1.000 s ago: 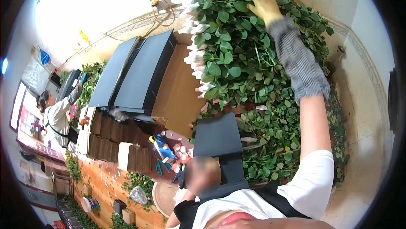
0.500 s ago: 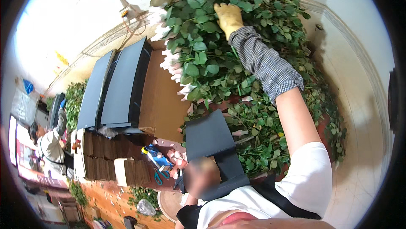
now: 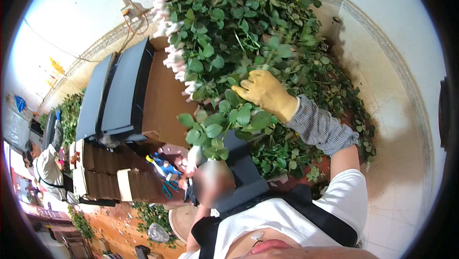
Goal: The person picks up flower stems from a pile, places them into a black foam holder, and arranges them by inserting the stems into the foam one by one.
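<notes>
Fingers [image 3: 249, 85] of the gloved right hand [image 3: 266, 95] are partly curled, their grip unclear. A leafy stem [image 3: 213, 130], seemingly being separated from the pile [image 3: 205, 34], reaches towards the blurred left hand [image 3: 213, 183], whose hold I cannot tell. Next move calls for freeing leaves gently.

Head-worn fisheye — downward, close
</notes>
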Available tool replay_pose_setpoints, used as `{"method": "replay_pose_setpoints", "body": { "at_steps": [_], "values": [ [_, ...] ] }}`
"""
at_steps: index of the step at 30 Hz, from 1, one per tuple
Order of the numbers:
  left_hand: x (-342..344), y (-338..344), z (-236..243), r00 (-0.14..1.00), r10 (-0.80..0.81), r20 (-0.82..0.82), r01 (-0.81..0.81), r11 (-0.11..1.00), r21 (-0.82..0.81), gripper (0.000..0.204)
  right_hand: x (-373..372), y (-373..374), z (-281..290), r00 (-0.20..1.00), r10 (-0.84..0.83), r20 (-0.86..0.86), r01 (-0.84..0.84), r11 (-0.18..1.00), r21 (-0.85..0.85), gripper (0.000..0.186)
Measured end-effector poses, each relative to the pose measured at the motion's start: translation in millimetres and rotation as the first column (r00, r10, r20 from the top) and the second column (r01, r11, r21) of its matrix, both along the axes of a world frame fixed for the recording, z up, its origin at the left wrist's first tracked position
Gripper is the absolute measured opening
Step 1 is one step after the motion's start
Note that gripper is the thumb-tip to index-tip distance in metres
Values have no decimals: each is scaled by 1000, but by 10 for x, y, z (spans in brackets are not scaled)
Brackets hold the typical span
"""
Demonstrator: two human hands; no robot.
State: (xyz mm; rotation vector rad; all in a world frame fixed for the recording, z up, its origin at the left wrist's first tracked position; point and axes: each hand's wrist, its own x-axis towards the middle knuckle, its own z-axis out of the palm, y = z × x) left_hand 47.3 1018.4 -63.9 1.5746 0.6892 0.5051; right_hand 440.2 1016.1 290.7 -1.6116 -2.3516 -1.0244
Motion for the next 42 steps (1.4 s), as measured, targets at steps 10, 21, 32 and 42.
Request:
{"method": "replay_pose_setpoints", "body": {
  "at_steps": [10,21,32,42],
  "values": [
    [2,-7,431,893,281,-352,190,473,860,31,364,-769,-97,967,-100,-235,148,969,196,24],
    [44,276,830,971,-195,-140,104,868,-485,49,-481,-1484,-1887,710,-699,-80,16,130,-991,35],
    [141,21,804,909,-176,-378,191,982,1,43,-884,-1782,-2142,571,-679,-462,292,694,-658,28],
    [-83,8,773,954,-198,-225,154,967,-202,32,-1060,-1572,-2358,568,-574,-590,319,815,-485,39]
  ]
}}
